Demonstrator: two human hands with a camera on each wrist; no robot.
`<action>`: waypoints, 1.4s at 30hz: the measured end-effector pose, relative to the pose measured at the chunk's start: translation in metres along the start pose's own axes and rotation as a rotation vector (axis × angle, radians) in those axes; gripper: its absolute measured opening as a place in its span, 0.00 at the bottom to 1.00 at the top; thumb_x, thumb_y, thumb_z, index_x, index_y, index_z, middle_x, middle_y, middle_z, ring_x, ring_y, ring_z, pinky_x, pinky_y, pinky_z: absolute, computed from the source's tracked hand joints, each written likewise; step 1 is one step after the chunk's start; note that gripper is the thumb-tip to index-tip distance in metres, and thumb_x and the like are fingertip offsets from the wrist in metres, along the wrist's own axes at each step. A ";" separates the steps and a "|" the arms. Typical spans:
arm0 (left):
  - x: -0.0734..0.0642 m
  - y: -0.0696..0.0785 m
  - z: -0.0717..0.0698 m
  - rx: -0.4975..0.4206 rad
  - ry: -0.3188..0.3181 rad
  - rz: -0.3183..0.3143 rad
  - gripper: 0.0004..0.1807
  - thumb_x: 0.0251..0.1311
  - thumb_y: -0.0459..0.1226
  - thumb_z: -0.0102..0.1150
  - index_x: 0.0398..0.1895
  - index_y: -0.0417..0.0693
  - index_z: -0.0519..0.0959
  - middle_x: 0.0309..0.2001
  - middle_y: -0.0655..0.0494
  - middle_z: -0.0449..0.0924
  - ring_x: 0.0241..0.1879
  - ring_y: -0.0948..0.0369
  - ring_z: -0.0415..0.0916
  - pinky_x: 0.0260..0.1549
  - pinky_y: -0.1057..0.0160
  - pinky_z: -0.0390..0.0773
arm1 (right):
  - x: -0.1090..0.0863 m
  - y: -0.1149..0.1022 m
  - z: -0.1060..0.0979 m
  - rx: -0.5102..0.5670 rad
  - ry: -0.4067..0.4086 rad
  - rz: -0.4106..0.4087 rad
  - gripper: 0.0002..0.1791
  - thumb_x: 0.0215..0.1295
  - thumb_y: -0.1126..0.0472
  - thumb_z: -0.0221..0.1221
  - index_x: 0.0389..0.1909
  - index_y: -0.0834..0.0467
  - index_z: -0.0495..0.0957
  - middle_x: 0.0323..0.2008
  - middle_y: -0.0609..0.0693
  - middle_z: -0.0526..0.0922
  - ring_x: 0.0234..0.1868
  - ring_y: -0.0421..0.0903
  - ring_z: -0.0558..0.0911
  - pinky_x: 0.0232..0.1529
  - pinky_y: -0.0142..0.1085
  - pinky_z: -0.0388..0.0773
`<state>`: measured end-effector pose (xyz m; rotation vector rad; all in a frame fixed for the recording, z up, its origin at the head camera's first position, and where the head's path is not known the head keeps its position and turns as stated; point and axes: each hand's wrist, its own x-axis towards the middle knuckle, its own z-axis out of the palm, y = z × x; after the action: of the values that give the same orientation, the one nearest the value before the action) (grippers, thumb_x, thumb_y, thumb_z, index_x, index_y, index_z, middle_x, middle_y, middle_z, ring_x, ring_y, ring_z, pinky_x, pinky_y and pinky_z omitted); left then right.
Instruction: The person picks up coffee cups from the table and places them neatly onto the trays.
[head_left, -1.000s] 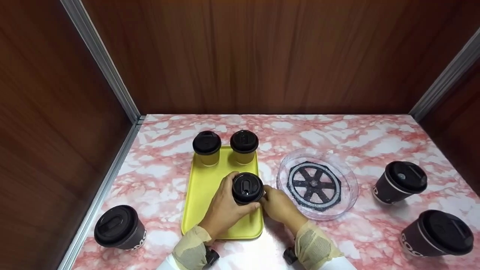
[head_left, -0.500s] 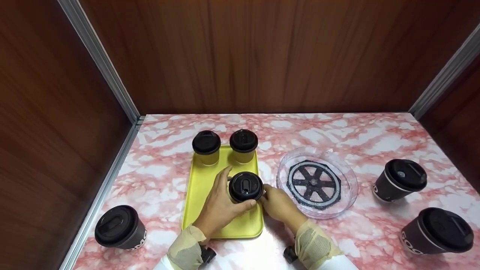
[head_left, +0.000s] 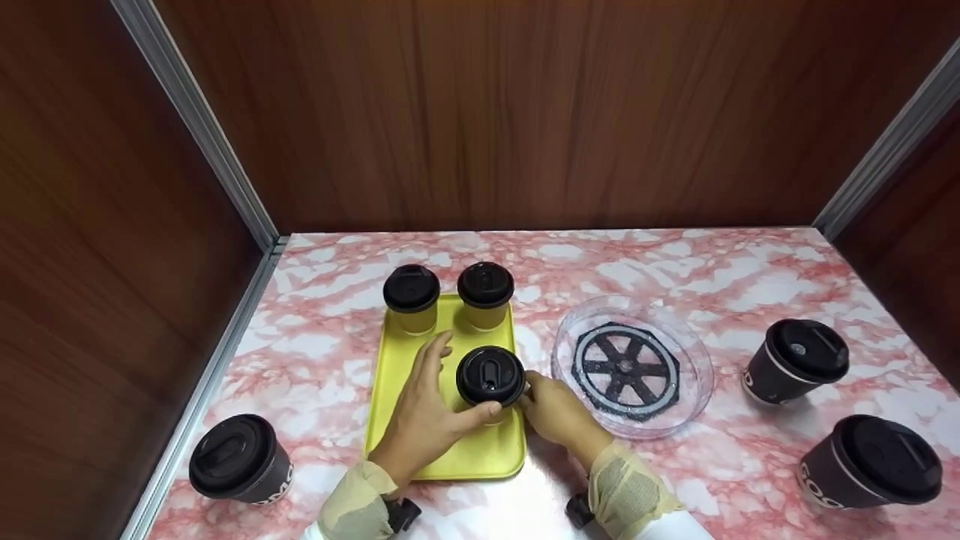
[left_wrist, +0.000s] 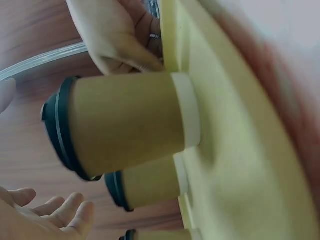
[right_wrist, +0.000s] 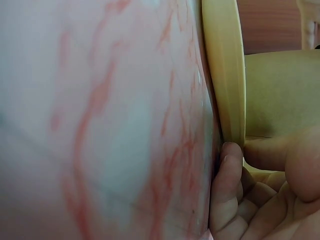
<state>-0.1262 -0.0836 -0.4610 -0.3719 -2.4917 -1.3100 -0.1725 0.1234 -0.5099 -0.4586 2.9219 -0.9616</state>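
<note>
A brown paper cup [left_wrist: 127, 120] with a black lid [head_left: 490, 375] stands upright on the near half of a yellow tray [head_left: 480, 465]. My left hand [head_left: 427, 420] is to the left of this cup, thumb and fingers spread and apart from it. At the tray's right edge my right hand [head_left: 559, 412] pinches the rim [right_wrist: 227, 75], thumb over it and curled fingers below. Two more lidded brown cups, a left one [head_left: 412, 296] and a right one [head_left: 486, 292], stand at the tray's far end.
Right of the tray sits a round clear plastic dish [head_left: 694, 390] with a black spoked disc [head_left: 626, 367]. Dark lidded cups stand apart on the marbled table: one at near left [head_left: 240, 459], one at right [head_left: 795, 360], another at near right [head_left: 866, 461]. Wooden walls enclose the table.
My left hand has let go of the cup and drawn away to the left, its fingers spreading. The right hand has kept its hold at the tray's edge.
</note>
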 end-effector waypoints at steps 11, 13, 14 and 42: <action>-0.006 -0.005 -0.038 0.048 0.098 -0.032 0.59 0.40 0.60 0.74 0.75 0.56 0.54 0.72 0.57 0.55 0.66 0.56 0.60 0.63 0.45 0.63 | -0.001 0.000 0.003 0.018 -0.017 0.008 0.16 0.67 0.61 0.57 0.54 0.62 0.77 0.38 0.61 0.84 0.44 0.60 0.82 0.49 0.53 0.76; -0.008 -0.007 -0.045 0.060 0.118 -0.004 0.59 0.41 0.60 0.74 0.75 0.54 0.55 0.72 0.57 0.55 0.67 0.57 0.60 0.64 0.49 0.63 | 0.000 0.000 0.003 0.022 -0.019 0.013 0.17 0.67 0.61 0.57 0.55 0.62 0.76 0.38 0.61 0.84 0.44 0.60 0.82 0.49 0.53 0.76; -0.010 -0.009 -0.048 0.058 0.130 0.016 0.58 0.41 0.59 0.75 0.74 0.52 0.55 0.72 0.56 0.56 0.66 0.57 0.60 0.64 0.51 0.63 | 0.000 0.000 0.002 0.022 -0.021 0.014 0.17 0.67 0.61 0.57 0.55 0.62 0.76 0.38 0.61 0.84 0.44 0.59 0.82 0.49 0.53 0.76; -0.039 -0.020 -0.120 0.231 0.395 0.264 0.44 0.37 0.34 0.81 0.63 0.38 0.72 0.61 0.43 0.72 0.60 0.49 0.69 0.64 0.68 0.61 | 0.002 0.001 0.000 0.027 -0.018 0.022 0.16 0.67 0.62 0.58 0.53 0.61 0.77 0.30 0.52 0.82 0.37 0.51 0.81 0.45 0.51 0.78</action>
<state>-0.0803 -0.1973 -0.4261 -0.3351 -2.1439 -0.8826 -0.1745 0.1235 -0.5106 -0.4311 2.8885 -0.9875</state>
